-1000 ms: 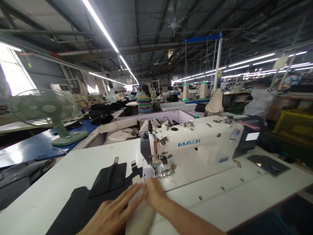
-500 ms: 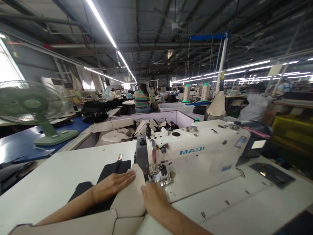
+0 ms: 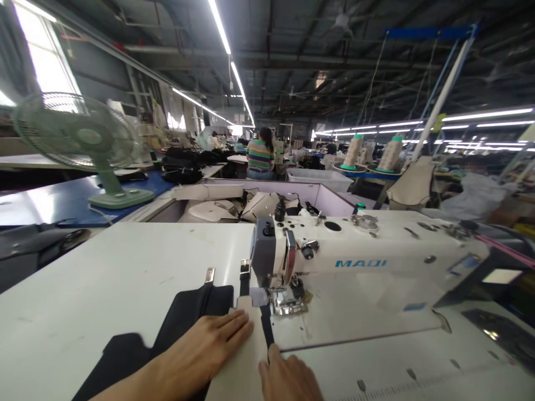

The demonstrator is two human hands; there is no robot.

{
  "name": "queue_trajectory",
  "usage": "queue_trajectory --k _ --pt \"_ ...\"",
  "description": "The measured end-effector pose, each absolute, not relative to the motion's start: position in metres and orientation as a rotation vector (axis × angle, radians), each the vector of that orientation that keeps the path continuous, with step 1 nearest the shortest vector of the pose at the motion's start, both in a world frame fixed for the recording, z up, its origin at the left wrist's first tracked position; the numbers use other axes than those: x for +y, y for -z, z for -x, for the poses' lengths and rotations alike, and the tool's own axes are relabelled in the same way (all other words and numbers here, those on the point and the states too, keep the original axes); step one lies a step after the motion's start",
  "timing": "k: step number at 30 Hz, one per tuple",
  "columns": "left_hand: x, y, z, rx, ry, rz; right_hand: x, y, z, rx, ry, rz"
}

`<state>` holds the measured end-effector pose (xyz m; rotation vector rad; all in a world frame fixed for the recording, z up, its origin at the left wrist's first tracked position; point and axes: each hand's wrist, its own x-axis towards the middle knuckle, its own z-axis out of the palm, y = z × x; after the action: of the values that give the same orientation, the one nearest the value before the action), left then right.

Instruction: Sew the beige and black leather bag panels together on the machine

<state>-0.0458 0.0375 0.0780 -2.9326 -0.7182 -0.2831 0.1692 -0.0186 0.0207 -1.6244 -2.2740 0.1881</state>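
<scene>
My left hand (image 3: 221, 340) lies flat with fingers stretched out on a beige panel (image 3: 246, 334). Close to the panel's right edge, my right hand (image 3: 290, 376) has its fingers closed on the near end of a black strap (image 3: 267, 326). That strap runs alongside the panel, left of the presser foot (image 3: 290, 306) of a white sewing machine (image 3: 359, 267). Beyond the panel's narrow tip lies a strap end with a metal buckle (image 3: 245, 267). Under my left forearm is a black fabric piece (image 3: 184, 312) with a metal-tipped tab (image 3: 210, 274).
A lilac-walled bin (image 3: 334, 200) of beige and black pieces stands behind the machine. On a blue table at left is a green fan (image 3: 104, 172). Thread cones (image 3: 390, 155) stand at back right. A person in a striped top (image 3: 259, 153) is farther off.
My view has swung left. Both hands and the beige panel have come nearer to me, away from the needle area. The black strap and buckle now show beside the panel.
</scene>
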Motion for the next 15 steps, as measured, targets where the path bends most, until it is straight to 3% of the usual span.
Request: queue_trajectory --k 6,11,15 --pt "0.053 -0.076 0.038 -0.59 0.504 3.012 -0.014 -0.018 -0.175 -2.308 -0.2 1.732" --pt "0.048 -0.073 0.041 -0.716 0.608 3.072 -0.003 -0.058 -0.197 -2.215 -0.24 1.592" --pt "0.045 -0.066 0.045 -0.79 0.515 3.057 0.028 -0.072 -0.209 -2.152 0.006 1.413"
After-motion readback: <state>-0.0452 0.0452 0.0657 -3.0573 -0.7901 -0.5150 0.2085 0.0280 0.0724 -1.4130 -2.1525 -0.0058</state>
